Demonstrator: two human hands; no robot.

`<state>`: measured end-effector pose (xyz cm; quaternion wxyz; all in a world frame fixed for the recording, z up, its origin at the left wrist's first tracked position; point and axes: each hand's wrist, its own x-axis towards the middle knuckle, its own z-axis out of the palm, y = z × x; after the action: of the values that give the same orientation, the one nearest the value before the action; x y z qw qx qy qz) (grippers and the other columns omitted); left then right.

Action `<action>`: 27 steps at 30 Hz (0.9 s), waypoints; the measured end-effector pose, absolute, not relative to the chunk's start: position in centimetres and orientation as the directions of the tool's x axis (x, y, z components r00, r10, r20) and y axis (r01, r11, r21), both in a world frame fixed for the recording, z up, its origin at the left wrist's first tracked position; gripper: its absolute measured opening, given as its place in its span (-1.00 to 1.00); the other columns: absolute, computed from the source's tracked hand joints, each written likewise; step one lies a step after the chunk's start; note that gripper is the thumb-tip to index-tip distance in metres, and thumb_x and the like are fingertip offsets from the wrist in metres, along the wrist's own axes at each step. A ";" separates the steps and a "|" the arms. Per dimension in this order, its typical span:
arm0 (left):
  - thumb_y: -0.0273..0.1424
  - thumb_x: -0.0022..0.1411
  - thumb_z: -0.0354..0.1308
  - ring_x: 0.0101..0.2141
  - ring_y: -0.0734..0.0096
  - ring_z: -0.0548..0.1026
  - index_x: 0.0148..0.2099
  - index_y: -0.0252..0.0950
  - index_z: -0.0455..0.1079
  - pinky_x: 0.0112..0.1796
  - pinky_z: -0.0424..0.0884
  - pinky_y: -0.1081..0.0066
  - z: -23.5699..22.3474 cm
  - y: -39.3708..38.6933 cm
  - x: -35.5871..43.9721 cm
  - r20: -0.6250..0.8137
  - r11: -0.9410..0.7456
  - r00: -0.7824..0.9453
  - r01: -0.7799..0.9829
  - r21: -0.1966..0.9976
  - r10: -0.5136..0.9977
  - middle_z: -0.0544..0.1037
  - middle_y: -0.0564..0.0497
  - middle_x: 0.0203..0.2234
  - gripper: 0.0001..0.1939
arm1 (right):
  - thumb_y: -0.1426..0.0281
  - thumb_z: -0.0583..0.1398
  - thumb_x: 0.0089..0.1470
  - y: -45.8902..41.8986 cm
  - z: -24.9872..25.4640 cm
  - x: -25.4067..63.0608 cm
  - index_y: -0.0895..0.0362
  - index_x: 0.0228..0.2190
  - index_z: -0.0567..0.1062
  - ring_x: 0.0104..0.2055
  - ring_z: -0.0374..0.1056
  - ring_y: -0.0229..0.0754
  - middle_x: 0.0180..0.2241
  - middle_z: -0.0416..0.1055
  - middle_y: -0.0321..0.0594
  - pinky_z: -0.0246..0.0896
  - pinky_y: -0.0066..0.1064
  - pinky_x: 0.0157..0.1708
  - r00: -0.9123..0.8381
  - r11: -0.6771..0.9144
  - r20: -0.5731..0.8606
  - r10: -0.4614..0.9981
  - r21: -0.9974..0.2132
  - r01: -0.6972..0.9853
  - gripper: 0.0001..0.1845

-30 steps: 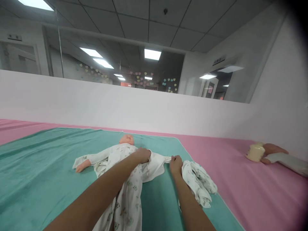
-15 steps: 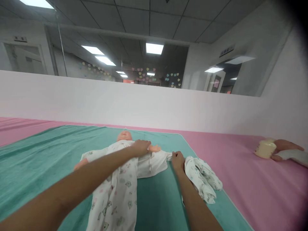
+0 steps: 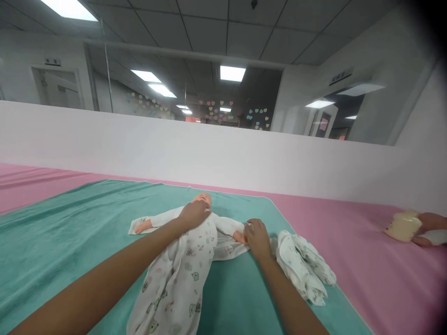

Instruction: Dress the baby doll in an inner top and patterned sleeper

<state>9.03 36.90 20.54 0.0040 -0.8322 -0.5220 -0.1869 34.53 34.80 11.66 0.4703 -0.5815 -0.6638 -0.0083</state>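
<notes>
A baby doll (image 3: 203, 199) lies face up on a teal cloth (image 3: 223, 298). A white baby gown (image 3: 185, 279) with small animal prints covers its front and trails toward me. My left hand (image 3: 196, 215) rests at the doll's upper chest, its bent fingers on the gown just below the head. At the end of the doll's white-sleeved arm, my right hand (image 3: 257, 236) touches the doll's hand (image 3: 240, 236) with its fingers somewhat apart. One side of the gown lies beneath that arm. The doll's other hand (image 3: 143, 226) lies out to the left on white cloth.
A crumpled white printed cloth (image 3: 303, 265) lies beside my right wrist. Farther right, on the pink sheet (image 3: 331, 223), are a cream-coloured bottle (image 3: 403, 226) and a peach-coloured limb-like shape (image 3: 433, 221) with white cloth. A white low wall (image 3: 195, 153) stands behind.
My left hand has moved up toward the doll's neck. My right hand has loosened from the pinched sleeve end. The doll's hand now lies lower, beside my right fingers. The view has shifted slightly left.
</notes>
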 end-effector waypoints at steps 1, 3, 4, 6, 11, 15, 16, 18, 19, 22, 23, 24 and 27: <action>-0.21 0.22 -0.17 -0.19 0.24 0.40 -0.19 -0.22 0.37 -0.28 0.30 0.34 20.2 37.1 7.4 0.347 -0.408 0.305 0.869 0.281 0.887 0.45 -0.04 -0.19 -0.67 | 0.19 0.00 0.09 34.0 12.0 33.1 0.11 -0.26 0.40 -0.07 0.19 -0.08 -0.18 0.33 -0.10 0.04 -0.21 -0.01 0.050 0.405 0.645 0.763 -0.536 0.741 -0.68; -0.15 0.20 -0.15 -0.17 0.25 0.38 -0.19 -0.24 0.35 -0.21 0.29 0.35 18.8 37.4 4.7 0.403 -0.357 0.169 0.816 0.455 0.900 0.44 -0.04 -0.20 -0.64 | 0.15 0.02 0.08 32.4 12.5 30.0 0.07 -0.12 0.36 0.03 0.14 -0.09 -0.05 0.27 -0.13 0.01 -0.21 0.07 -0.038 0.479 0.589 0.808 -0.618 0.624 -0.61; -0.13 0.19 -0.13 -0.16 0.26 0.38 -0.17 -0.26 0.34 -0.17 0.28 0.35 17.9 37.4 3.6 0.422 -0.358 0.134 0.779 0.514 0.897 0.43 -0.04 -0.21 -0.62 | 0.12 0.03 0.08 31.7 12.5 28.4 0.04 -0.04 0.30 0.08 0.11 -0.09 0.02 0.22 -0.16 0.00 -0.22 0.09 -0.063 0.472 0.527 0.848 -0.695 0.542 -0.56; -0.08 0.15 -0.08 -0.12 0.27 0.35 -0.12 -0.29 0.31 -0.10 0.26 0.36 16.1 37.4 2.1 0.452 -0.372 0.086 0.714 0.593 0.888 0.41 -0.04 -0.18 -0.57 | 0.09 0.11 0.01 30.7 12.2 25.9 0.01 0.09 0.16 0.18 0.00 -0.08 0.15 0.07 -0.20 -0.05 -0.21 0.15 -0.179 0.441 0.403 0.897 -0.811 0.384 -0.38; -0.05 0.07 0.02 -0.07 0.25 0.29 -0.04 -0.35 0.24 -0.02 0.21 0.32 13.5 37.4 0.5 0.438 -0.355 0.065 0.696 0.624 0.897 0.35 -0.09 -0.14 -0.46 | 0.10 0.30 -0.24 31.8 10.9 23.4 -0.02 0.18 -0.06 0.27 -0.25 -0.01 0.25 -0.22 -0.20 -0.18 -0.16 0.20 -0.343 0.392 0.308 0.888 -0.895 0.212 0.03; -0.04 0.06 0.03 -0.13 0.21 0.31 -0.10 -0.37 0.24 -0.09 0.24 0.27 13.7 37.4 0.0 0.407 -0.347 0.099 0.722 0.599 0.908 0.34 -0.12 -0.19 -0.48 | 0.11 0.32 -0.29 34.0 10.9 22.7 0.05 0.14 0.03 0.24 -0.19 0.02 0.21 -0.13 -0.11 -0.19 -0.17 0.19 -0.246 0.456 0.398 0.884 -0.850 0.262 -0.01; -0.05 0.06 0.03 -0.14 0.21 0.31 -0.12 -0.37 0.23 -0.10 0.24 0.27 13.9 37.2 0.1 0.407 -0.343 0.097 0.730 0.592 0.908 0.34 -0.11 -0.20 -0.50 | 0.12 0.31 -0.27 34.3 11.1 22.5 0.05 0.12 0.06 0.22 -0.14 0.02 0.18 -0.07 -0.11 -0.16 -0.19 0.17 -0.232 0.457 0.403 0.885 -0.845 0.279 -0.04; -0.06 0.08 0.02 -0.16 0.20 0.31 -0.15 -0.35 0.22 -0.14 0.24 0.26 14.5 36.6 0.2 0.424 -0.345 0.097 0.754 0.559 0.900 0.35 -0.10 -0.23 -0.54 | 0.12 0.30 -0.26 34.5 11.9 22.1 0.05 0.08 0.11 0.14 -0.01 -0.01 0.11 0.05 -0.12 -0.05 -0.22 0.10 -0.218 0.433 0.380 0.899 -0.848 0.304 -0.12; -0.06 0.09 0.00 -0.18 0.20 0.30 -0.20 -0.33 0.22 -0.18 0.24 0.26 14.8 36.2 0.4 0.433 -0.353 0.112 0.771 0.530 0.894 0.36 -0.08 -0.27 -0.58 | 0.11 0.29 -0.25 34.4 12.4 21.9 0.06 0.03 0.16 0.08 0.08 -0.03 0.05 0.12 -0.13 0.03 -0.24 0.03 -0.216 0.412 0.358 0.908 -0.853 0.320 -0.19; -0.07 0.17 -0.09 -0.26 0.24 0.30 -0.40 -0.29 0.19 -0.25 0.22 0.30 15.8 34.8 0.9 0.438 -0.415 0.223 0.812 0.411 0.871 0.37 -0.03 -0.40 -0.64 | 0.09 0.26 -0.20 33.7 13.6 21.6 0.11 -0.32 0.31 -0.21 0.18 -0.16 -0.28 0.24 -0.27 0.12 -0.36 -0.23 -0.188 0.398 0.351 0.917 -0.818 0.414 -0.54; -0.09 0.19 -0.11 -0.28 0.25 0.30 -0.45 -0.28 0.17 -0.26 0.21 0.31 16.0 34.4 1.0 0.437 -0.436 0.259 0.817 0.377 0.862 0.36 -0.02 -0.44 -0.63 | 0.09 0.24 -0.18 33.4 13.8 21.6 0.13 -0.45 0.28 -0.29 0.16 -0.21 -0.39 0.21 -0.31 0.08 -0.40 -0.29 -0.180 0.414 0.374 0.910 -0.786 0.458 -0.60; -0.10 0.20 -0.12 -0.29 0.27 0.31 -0.48 -0.29 0.16 -0.26 0.20 0.32 16.1 34.0 1.0 0.434 -0.453 0.286 0.819 0.352 0.855 0.36 -0.01 -0.46 -0.62 | 0.09 0.22 -0.15 33.1 13.9 21.6 0.14 -0.55 0.22 -0.34 0.12 -0.24 -0.48 0.15 -0.35 0.03 -0.43 -0.34 -0.177 0.433 0.401 0.899 -0.749 0.501 -0.60; -0.13 0.19 -0.10 -0.31 0.29 0.32 -0.49 -0.29 0.20 -0.26 0.19 0.34 15.9 33.1 0.0 0.406 -0.470 0.314 0.800 0.374 0.858 0.38 0.00 -0.47 -0.63 | 0.09 0.13 -0.04 32.5 13.9 21.9 0.15 -0.67 0.09 -0.45 0.03 -0.31 -0.60 -0.01 -0.39 -0.10 -0.46 -0.42 -0.212 0.450 0.405 0.889 -0.693 0.563 -0.52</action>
<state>-0.01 33.06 15.90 -0.0518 -0.8089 -0.5124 -0.2836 21.89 32.48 13.92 0.4005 -0.4831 -0.7515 0.2035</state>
